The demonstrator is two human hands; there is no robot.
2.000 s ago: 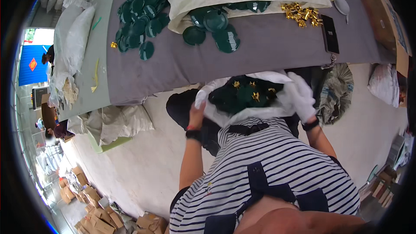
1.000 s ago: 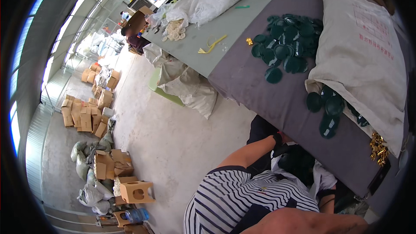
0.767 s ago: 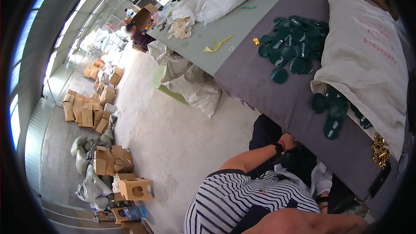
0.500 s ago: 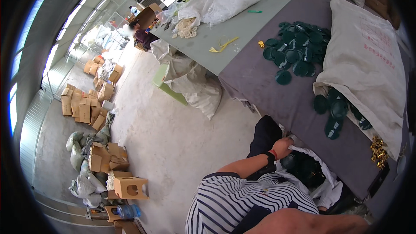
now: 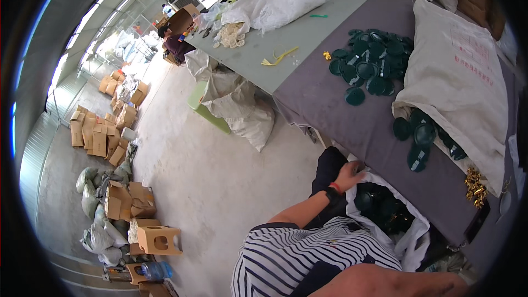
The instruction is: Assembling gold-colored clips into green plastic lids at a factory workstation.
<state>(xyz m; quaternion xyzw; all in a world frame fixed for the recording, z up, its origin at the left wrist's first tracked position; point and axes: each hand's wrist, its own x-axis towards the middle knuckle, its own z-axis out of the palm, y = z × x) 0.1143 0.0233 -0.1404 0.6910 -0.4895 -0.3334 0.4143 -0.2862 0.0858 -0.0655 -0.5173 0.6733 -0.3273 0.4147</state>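
Observation:
My left hand (image 5: 350,175), with a dark watch and a red band at its wrist, is closed at the upper rim of an open white sack (image 5: 422,230). The sack is below the table edge, in front of my body. Inside it lie dark green round discs (image 5: 379,201) and some small gold pieces. My right forearm (image 5: 385,282) crosses the lower edge of the picture; the right hand itself is hidden. On the purple-grey cloth (image 5: 352,132) beside the sack, a pile of green discs (image 5: 374,60) is spread out.
A large pale sack (image 5: 456,66) lies on the table, green discs (image 5: 422,135) spilling from its mouth near gold pieces (image 5: 475,188). Yellow strips (image 5: 279,56) and clear plastic bags (image 5: 289,8) lie farther off. Floor-side: a woven sack (image 5: 242,110), green stool (image 5: 206,111), cartons (image 5: 96,135). Two people sit far back.
My left hand has shifted slightly up and left along the sack's rim, and the mouth looks wider. The whole view has shifted a little. The discs on the table are unchanged.

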